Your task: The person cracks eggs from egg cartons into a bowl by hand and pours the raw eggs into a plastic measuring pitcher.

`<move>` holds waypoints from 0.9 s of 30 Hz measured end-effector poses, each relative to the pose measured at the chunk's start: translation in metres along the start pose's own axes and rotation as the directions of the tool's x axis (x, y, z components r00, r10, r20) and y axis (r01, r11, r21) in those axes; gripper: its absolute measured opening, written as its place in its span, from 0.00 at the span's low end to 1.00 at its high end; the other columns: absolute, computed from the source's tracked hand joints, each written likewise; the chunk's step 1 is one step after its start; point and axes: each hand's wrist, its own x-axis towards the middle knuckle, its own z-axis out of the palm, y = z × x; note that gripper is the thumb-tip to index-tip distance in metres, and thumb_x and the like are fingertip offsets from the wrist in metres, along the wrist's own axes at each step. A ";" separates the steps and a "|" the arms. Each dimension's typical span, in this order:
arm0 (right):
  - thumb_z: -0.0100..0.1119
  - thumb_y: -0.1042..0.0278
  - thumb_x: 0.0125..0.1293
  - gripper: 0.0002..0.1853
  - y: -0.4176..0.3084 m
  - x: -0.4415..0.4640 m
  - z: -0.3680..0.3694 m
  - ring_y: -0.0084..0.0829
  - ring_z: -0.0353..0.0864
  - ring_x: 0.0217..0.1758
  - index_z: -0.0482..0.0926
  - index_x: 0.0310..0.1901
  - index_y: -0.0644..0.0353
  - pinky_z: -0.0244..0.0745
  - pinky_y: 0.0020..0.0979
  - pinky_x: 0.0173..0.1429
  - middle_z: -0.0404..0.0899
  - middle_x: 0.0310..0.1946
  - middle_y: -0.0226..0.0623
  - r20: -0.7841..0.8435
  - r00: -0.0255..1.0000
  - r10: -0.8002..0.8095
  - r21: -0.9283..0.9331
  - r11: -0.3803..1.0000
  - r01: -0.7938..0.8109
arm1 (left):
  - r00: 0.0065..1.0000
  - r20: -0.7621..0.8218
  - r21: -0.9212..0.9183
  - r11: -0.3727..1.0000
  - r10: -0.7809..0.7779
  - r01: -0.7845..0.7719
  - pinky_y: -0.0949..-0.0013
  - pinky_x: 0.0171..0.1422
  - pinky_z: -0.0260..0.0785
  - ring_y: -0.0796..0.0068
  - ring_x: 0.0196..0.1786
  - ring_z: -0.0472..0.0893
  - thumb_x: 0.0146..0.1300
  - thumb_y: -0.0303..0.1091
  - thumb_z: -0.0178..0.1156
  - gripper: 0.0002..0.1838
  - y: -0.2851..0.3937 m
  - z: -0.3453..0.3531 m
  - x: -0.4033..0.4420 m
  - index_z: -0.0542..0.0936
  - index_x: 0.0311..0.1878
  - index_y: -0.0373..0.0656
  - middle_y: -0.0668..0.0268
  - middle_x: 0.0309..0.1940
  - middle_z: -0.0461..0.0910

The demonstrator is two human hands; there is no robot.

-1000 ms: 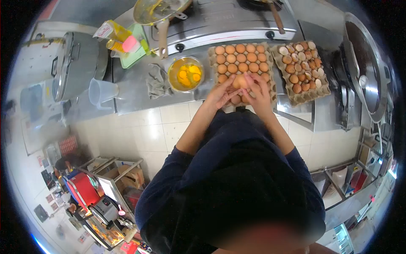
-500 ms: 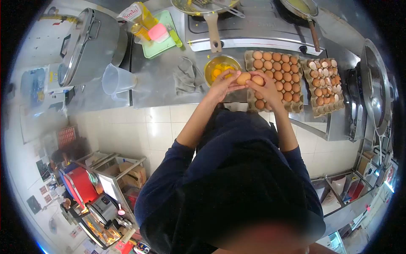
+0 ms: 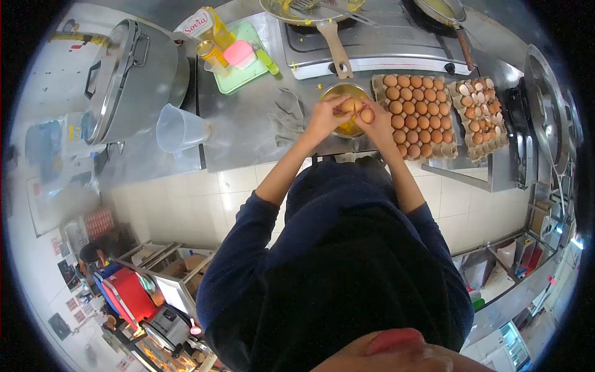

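Above a metal bowl (image 3: pixel 345 88), both my hands are closed around brown eggs. My left hand (image 3: pixel 322 119) grips one egg (image 3: pixel 351 105) with its fingertips, and my right hand (image 3: pixel 379 130) touches that egg's other side. A line seems to run across this shell, though whether it is split open I cannot tell. Tucked in my right hand is a second egg (image 3: pixel 367 116). Yellow yolk (image 3: pixel 350 128) shows in the bowl below, partly hidden by my hands. Close by on the right lies a cardboard tray of whole eggs (image 3: pixel 411 106).
Another tray (image 3: pixel 493 146) holds broken shells, farther right. A grey cloth (image 3: pixel 286 119) and a clear plastic jug (image 3: pixel 180 129) lie left of the bowl. Behind it, a pan handle (image 3: pixel 335 49) juts from the stove (image 3: pixel 396 43). A large pot (image 3: pixel 149 74) stands far left.
My hands have come over the bowl with the two eggs, covering more of it. The whole view has shifted slightly, moving the counter things to the right.
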 end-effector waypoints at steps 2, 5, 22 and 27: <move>0.71 0.70 0.51 0.25 0.003 -0.001 0.000 0.47 0.82 0.51 0.79 0.52 0.65 0.77 0.37 0.56 0.81 0.47 0.50 -0.020 0.998 -0.064 -0.042 0.997 0.063 | 0.997 0.019 0.053 0.996 0.070 -0.071 0.67 0.54 0.79 0.67 0.50 0.83 0.54 0.27 0.70 0.27 -0.010 -0.001 -0.001 0.79 0.60 0.41 0.56 0.54 0.78; 0.70 0.72 0.51 0.25 -0.003 -0.003 -0.003 0.48 0.82 0.51 0.78 0.53 0.64 0.77 0.40 0.55 0.81 0.46 0.50 -0.013 0.997 -0.076 -0.125 0.989 0.074 | 0.981 0.061 0.176 0.965 0.186 -0.194 0.63 0.59 0.76 0.59 0.55 0.80 0.53 0.25 0.69 0.31 -0.012 -0.007 0.000 0.77 0.64 0.48 0.54 0.56 0.76; 0.67 0.64 0.61 0.14 0.024 -0.037 -0.092 0.15 0.75 0.27 0.80 0.45 0.61 0.68 0.19 0.27 0.77 0.28 0.25 0.093 0.772 0.628 0.786 0.430 -0.444 | 0.947 0.258 0.028 0.978 0.191 -0.205 0.59 0.69 0.67 0.53 0.65 0.75 0.57 0.34 0.70 0.31 0.055 0.085 0.031 0.74 0.66 0.46 0.56 0.66 0.72; 0.65 0.55 0.62 0.17 0.116 -0.044 -0.254 0.17 0.76 0.28 0.85 0.44 0.60 0.70 0.24 0.30 0.80 0.27 0.26 -0.461 0.616 0.638 0.358 0.769 -0.529 | 0.992 -0.096 0.457 0.889 0.081 -0.028 0.54 0.68 0.65 0.47 0.64 0.72 0.60 0.31 0.63 0.22 0.015 0.113 0.039 0.77 0.59 0.42 0.49 0.63 0.71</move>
